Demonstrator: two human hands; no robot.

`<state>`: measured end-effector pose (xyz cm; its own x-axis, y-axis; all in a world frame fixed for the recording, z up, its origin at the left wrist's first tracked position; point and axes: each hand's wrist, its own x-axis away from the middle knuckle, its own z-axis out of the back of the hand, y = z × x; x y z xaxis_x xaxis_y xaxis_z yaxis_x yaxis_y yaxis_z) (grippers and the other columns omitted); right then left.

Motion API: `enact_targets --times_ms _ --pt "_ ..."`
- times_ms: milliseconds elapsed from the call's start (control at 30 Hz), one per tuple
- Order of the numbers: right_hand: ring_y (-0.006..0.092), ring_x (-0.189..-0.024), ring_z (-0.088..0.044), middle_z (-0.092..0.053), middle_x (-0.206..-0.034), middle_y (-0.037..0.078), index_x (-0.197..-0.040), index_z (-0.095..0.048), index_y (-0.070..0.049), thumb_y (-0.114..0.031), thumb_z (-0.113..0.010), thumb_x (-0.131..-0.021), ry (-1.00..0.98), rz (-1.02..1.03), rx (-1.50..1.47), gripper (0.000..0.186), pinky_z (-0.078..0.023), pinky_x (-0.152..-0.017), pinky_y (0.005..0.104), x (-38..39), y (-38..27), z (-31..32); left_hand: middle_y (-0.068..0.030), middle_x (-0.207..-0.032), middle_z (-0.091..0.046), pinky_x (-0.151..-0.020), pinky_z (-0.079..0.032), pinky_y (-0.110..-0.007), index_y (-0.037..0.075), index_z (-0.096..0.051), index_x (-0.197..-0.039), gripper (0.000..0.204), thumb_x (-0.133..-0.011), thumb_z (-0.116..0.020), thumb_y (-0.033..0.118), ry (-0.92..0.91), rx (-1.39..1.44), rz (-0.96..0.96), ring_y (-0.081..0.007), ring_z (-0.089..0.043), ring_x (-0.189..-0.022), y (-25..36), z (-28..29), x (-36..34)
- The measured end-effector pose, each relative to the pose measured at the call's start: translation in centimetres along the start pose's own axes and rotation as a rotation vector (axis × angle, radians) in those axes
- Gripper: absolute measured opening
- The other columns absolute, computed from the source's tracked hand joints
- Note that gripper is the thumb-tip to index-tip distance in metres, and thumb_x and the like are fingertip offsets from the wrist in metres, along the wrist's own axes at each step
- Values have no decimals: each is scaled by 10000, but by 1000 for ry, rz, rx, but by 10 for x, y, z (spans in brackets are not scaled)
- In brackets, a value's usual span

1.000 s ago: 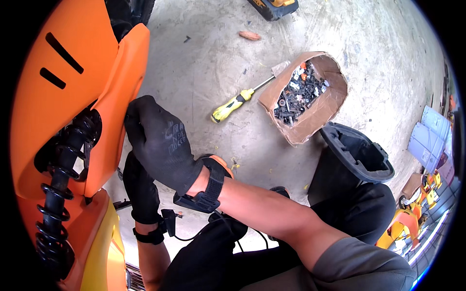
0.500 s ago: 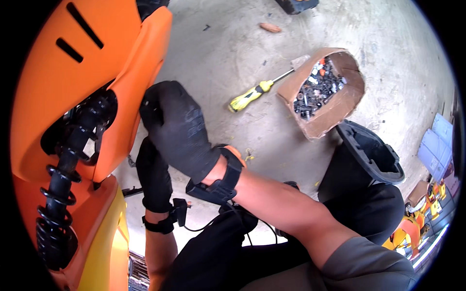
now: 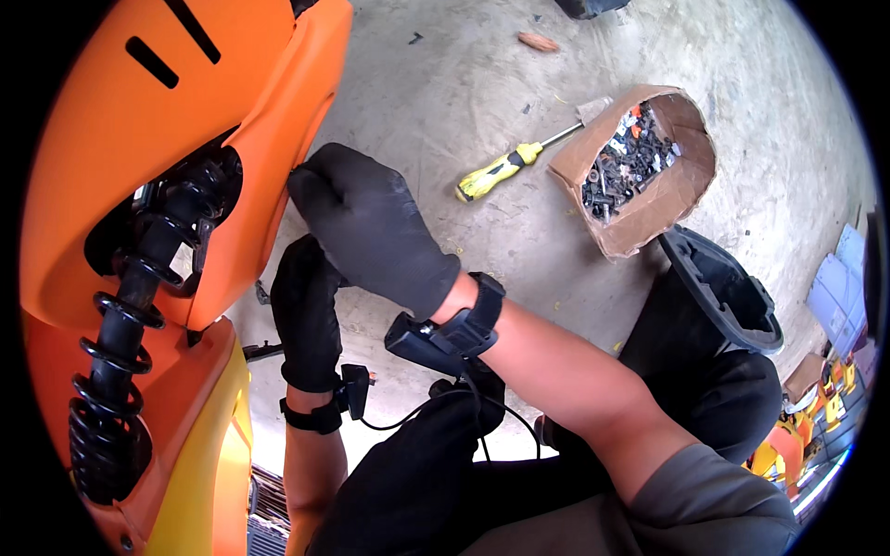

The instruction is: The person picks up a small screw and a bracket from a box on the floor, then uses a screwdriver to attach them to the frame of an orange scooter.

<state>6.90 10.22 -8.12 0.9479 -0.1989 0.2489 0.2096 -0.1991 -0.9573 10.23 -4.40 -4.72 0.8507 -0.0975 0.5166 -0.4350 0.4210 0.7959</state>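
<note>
Both hands wear black gloves and are at the edge of a large orange body panel (image 3: 269,111) on the left. My right hand (image 3: 375,222) is closed, its curled fingers against the panel's rim. Whatever it pinches there is too small or hidden to name. Just below it, my left hand (image 3: 308,310) is raised with bent fingers, its tips partly covered by the right hand. It looks closed, but its contents are hidden. Through an opening in the panel shows a black coil-spring shock absorber (image 3: 139,310). A yellow panel (image 3: 209,435) adjoins the orange bodywork below.
On the concrete floor (image 3: 464,93) lies a yellow-and-black screwdriver (image 3: 496,174), its shaft pointing toward a cardboard box (image 3: 667,199) of loose screws and small parts. A dark hollow plastic piece (image 3: 723,287) stands by my leg. Orange and yellow parts (image 3: 788,445) lie far right.
My right hand has turned slightly, its fingers still at the panel's rim. My left hand has risen a little closer to it. The whole view has shifted slightly.
</note>
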Motion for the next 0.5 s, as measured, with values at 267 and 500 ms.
enact_targets --times_ms 267,500 --pt "83 -664 -547 -620 -758 45 -950 -627 10 -218 -564 -990 -193 -505 -412 240 -478 -598 290 28 5 41 -100 -1066 -671 -761 -551 -291 -1 -580 -1294 302 -1015 -543 107 24 161 -1 -149 -659 -861 -3 -5 1" --pt "196 -677 -609 -650 -802 123 -921 -642 -10 -216 -578 -935 -527 -207 166 216 -491 -668 339 45 -1 70 -86 -1032 -680 -762 -537 -266 -40 -626 -1213 253 -988 -558 53 -31 171 -44 -119 -646 -851 13 -18 10"
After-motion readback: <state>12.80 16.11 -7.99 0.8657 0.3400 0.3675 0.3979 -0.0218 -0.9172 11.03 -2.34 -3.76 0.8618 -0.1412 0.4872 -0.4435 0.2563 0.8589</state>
